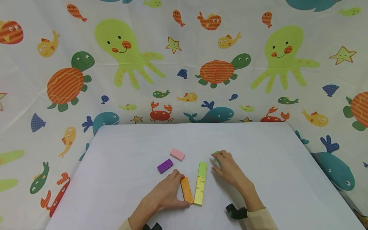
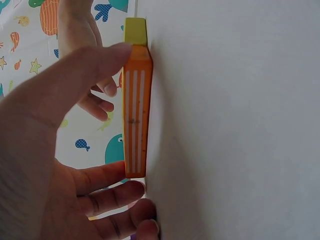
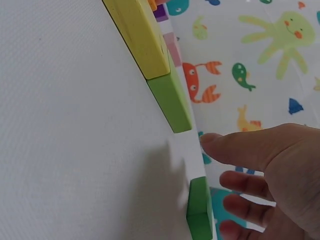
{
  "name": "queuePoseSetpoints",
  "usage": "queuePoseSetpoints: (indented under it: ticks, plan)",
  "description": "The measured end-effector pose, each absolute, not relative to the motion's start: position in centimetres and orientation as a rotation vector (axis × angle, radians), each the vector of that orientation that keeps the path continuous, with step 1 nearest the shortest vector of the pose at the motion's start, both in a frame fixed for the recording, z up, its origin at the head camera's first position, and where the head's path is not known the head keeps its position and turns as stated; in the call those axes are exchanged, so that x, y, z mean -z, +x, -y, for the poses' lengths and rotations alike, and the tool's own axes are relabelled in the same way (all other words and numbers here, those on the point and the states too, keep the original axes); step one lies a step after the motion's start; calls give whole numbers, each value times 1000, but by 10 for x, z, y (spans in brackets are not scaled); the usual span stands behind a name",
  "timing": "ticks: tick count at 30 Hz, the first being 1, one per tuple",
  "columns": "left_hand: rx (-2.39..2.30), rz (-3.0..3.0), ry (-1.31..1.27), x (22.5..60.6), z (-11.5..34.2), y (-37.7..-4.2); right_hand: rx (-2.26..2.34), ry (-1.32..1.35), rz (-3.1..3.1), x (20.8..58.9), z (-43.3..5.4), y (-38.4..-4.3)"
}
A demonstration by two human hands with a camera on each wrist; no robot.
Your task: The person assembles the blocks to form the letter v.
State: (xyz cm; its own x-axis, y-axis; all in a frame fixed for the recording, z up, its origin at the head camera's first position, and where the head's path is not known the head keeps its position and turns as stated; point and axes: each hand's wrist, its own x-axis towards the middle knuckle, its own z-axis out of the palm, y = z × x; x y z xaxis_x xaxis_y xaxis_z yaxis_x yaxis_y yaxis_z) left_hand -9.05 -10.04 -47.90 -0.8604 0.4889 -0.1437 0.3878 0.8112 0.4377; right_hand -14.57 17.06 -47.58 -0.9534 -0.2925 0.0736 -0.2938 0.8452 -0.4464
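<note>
My left hand [image 1: 164,195] holds an orange block [image 1: 187,190] lengthwise, its thumb at the near end and a finger at the far end. The left wrist view shows white stripes along the side of that orange block [image 2: 136,115]. Just right of it lies a long yellow block [image 1: 199,191], in line end to end with a light green block [image 1: 202,169]. My right hand [image 1: 231,169] hovers by a small green block [image 1: 216,152], partly hidden behind the fingers. In the right wrist view a gap shows between the loosely bent fingers and this green block [image 3: 200,210].
A purple block [image 1: 165,166] and a pink block [image 1: 177,154] lie on the white table [image 1: 120,179], beyond my left hand. Behind the table hangs a curtain [image 1: 184,64] printed with sea animals. Black straps [image 1: 236,212] are at the wrists.
</note>
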Motion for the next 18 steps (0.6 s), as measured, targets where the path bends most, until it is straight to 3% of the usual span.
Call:
queuePoseSetpoints:
  ticks: [18]
  plan:
    - [-577,-2748,651,480,100,-91,-683,417,2946,479,-183,-150]
